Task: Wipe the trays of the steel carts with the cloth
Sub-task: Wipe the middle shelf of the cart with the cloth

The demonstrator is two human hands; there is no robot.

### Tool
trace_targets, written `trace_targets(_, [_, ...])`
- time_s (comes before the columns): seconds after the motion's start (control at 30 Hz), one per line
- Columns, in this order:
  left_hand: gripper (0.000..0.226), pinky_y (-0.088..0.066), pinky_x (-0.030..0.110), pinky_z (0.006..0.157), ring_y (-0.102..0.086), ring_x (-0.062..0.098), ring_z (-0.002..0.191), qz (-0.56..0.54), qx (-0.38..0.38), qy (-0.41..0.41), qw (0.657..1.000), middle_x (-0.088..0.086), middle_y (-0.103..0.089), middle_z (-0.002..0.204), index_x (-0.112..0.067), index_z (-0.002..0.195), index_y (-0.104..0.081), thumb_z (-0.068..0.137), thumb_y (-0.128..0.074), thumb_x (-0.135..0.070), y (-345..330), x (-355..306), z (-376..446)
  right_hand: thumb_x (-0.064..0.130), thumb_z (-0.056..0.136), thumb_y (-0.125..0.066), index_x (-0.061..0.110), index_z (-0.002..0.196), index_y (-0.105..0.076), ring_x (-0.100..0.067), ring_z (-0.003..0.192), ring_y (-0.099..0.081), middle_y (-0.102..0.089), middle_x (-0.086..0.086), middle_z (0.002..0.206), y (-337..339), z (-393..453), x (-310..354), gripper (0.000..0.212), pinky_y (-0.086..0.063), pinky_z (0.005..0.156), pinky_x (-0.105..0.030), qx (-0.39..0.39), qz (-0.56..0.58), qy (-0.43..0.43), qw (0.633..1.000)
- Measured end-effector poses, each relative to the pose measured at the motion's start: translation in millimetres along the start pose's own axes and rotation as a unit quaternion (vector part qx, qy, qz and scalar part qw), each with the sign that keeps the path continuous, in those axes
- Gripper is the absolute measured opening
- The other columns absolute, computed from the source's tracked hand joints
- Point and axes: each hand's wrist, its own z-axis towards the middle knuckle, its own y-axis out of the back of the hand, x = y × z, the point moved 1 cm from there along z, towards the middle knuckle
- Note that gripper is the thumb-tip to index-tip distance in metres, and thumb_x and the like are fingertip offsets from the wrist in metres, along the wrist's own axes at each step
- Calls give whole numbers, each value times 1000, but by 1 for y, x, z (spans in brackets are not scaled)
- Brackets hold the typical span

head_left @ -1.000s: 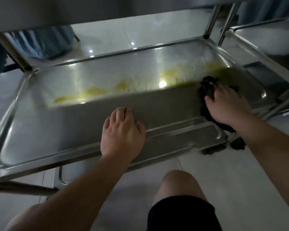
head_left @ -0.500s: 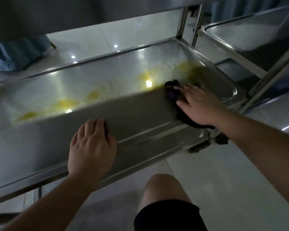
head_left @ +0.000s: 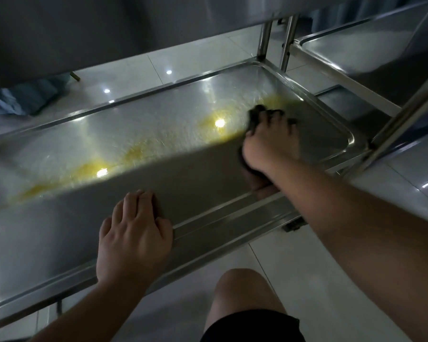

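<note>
Pressing flat on the tray (head_left: 336,134), right hand (head_left: 269,141) mostly hides the cloth (head_left: 253,117); left hand (head_left: 134,238) rests flat.

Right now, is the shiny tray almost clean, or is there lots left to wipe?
Lots left. The right hand presses the dark cloth on the steel cart tray at its right end. The left hand rests flat on the near rim. A yellow smear stretches leftward across the tray. Nothing looks plainly finished, and the neighbouring steel tray waits.
</note>
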Motion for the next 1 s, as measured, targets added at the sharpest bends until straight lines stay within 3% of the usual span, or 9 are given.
trace_targets(0.07, [51, -36, 49, 114, -42, 27, 139, -1, 2, -2, 1000, 2, -46, 149, -21, 150, -45, 101, -46, -35, 0, 0, 0, 46, 105, -24, 17, 166, -16, -31, 158, -17, -22, -16, 171, -7, -35, 38, 68, -8, 128, -53, 0, -5, 161, 987])
trace_targets(0.17, [55, -38, 49, 112, -43, 28, 138, 2, -3, -10, 1000, 3, -47, 148, -21, 150, -45, 99, -38, -41, 1, 0, 0, 58, 106, -18, 32, 166, -11, -18, 160, -7, -15, -1, 174, -13, -68, 52, 66, 1, 129, -42, 77, 8, 390, 917])
trace_targets(0.27, [61, -40, 50, 111, -44, 27, 138, 0, -7, -18, 1000, 3, -48, 148, -20, 150, -45, 95, -33, -44, 1, 1, -1, 65, 101, -15, 44, 164, -12, -10, 160, -6, -13, 10, 173, -9, -63, 25, 66, 1, 129, -36, 93, 3, 469, 878])
trace_targets(0.37, [61, -40, 50, 111, -44, 26, 137, -1, -12, -20, 1000, 2, -48, 147, -20, 150, -45, 96, -31, -45, 1, 2, -1, 60, 104, -33, 41, 161, -27, -20, 156, -26, -31, 4, 169, 4, -20, -23, 60, -17, 126, -41, 59, 42, 372, 925])
trace_targets(0.5, [59, -40, 50, 111, -45, 26, 135, 1, -20, -19, 1000, 2, -49, 145, -20, 147, -46, 96, -31, -44, -2, 2, -1, 44, 106, -44, 11, 144, -50, -42, 124, -58, -58, -24, 141, 24, 52, -111, 51, -46, 107, -50, -46, 50, 120, 990])
trace_targets(0.6, [59, -39, 50, 112, -44, 26, 137, 4, -14, -18, 1000, 2, -48, 146, -21, 149, -44, 96, -31, -45, -4, 4, 0, 45, 107, -35, 7, 149, -44, -42, 138, -45, -48, -24, 151, 21, 69, -123, 58, -36, 116, -57, -43, 14, 29, 999])
trace_targets(0.73, [58, -41, 48, 110, -46, 27, 135, 15, -18, -15, 1000, 2, -49, 145, -21, 147, -44, 96, -32, -45, -7, 3, 1, 50, 106, -27, 15, 166, -18, -33, 158, -17, -19, -16, 171, 10, 37, -99, 70, -16, 127, -54, -25, 18, -36, 999])
trace_targets(0.83, [57, -41, 48, 111, -46, 27, 135, 16, -17, -12, 1000, 3, -49, 145, -20, 146, -45, 96, -33, -44, -8, 1, 2, 54, 104, -25, 16, 165, -19, -31, 157, -19, -21, -16, 171, 5, -15, -58, 72, -17, 126, -52, -7, 15, 8, 1000])
trace_targets(1.0, [59, -40, 49, 113, -44, 26, 138, 6, -18, -17, 1000, 2, -48, 147, -21, 148, -43, 96, -31, -47, -8, 4, 0, 49, 102, -35, 17, 146, -57, -27, 138, -53, -62, -9, 146, -6, -114, -7, 59, -40, 114, -45, -89, 24, 262, 961])
